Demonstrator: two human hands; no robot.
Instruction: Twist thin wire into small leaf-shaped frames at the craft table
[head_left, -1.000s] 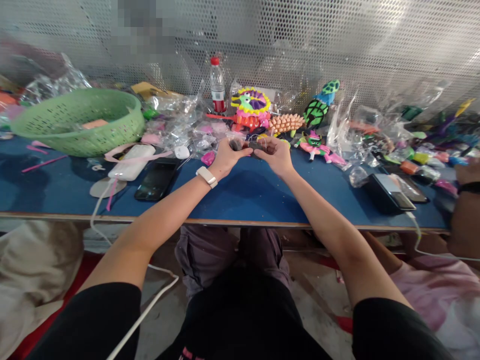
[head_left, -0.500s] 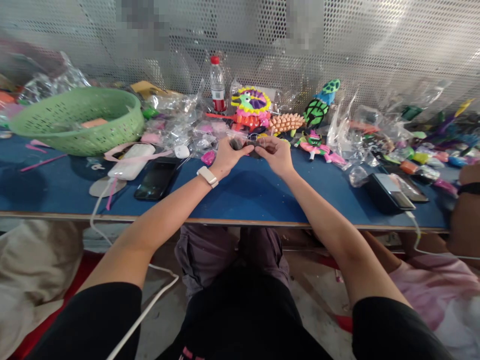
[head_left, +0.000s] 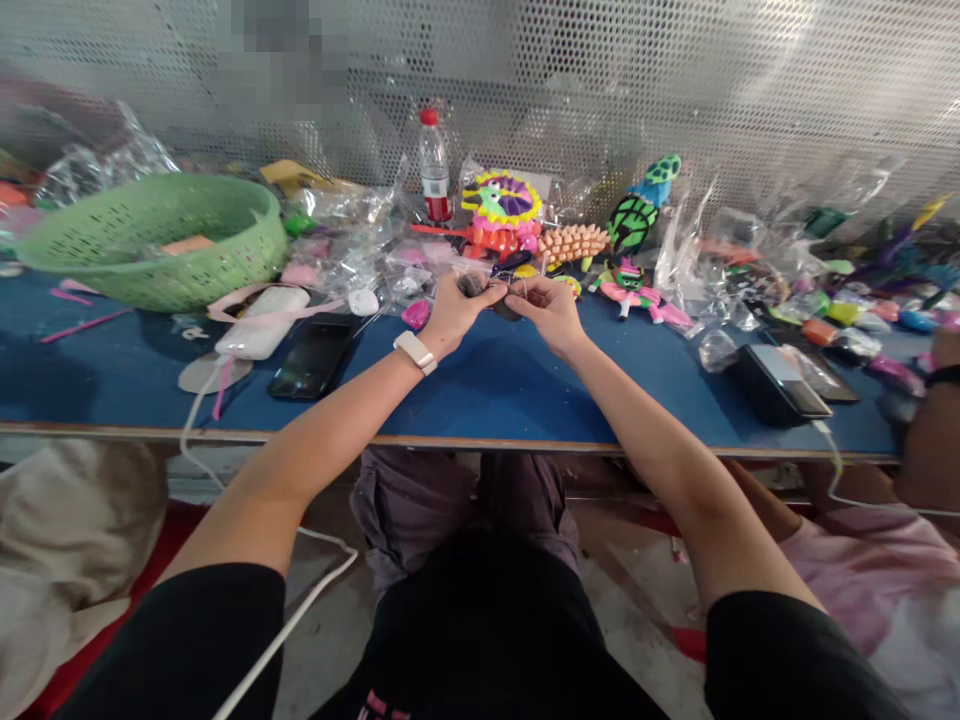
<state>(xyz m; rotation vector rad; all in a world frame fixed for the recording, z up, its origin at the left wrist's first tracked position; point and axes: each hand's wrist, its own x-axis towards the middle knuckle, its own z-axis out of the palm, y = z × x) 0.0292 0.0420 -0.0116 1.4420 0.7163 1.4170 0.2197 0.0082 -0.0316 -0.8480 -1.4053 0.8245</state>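
Green basket [head_left: 150, 240], black phone [head_left: 311, 358], water bottle [head_left: 433, 165] (red cap), toy turtle [head_left: 631, 222]

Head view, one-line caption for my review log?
Both hands, left hand and right hand, pinch a small dark piece over the blue table.

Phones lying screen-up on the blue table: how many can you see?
2. One black phone lies left of the left hand, beside the white power bank; another lies far right. Plastic bags may hide more.

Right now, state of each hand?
Left hand: closed, pinching a small dark piece.
Right hand: closed on the same small dark piece; what the piece is cannot be told.
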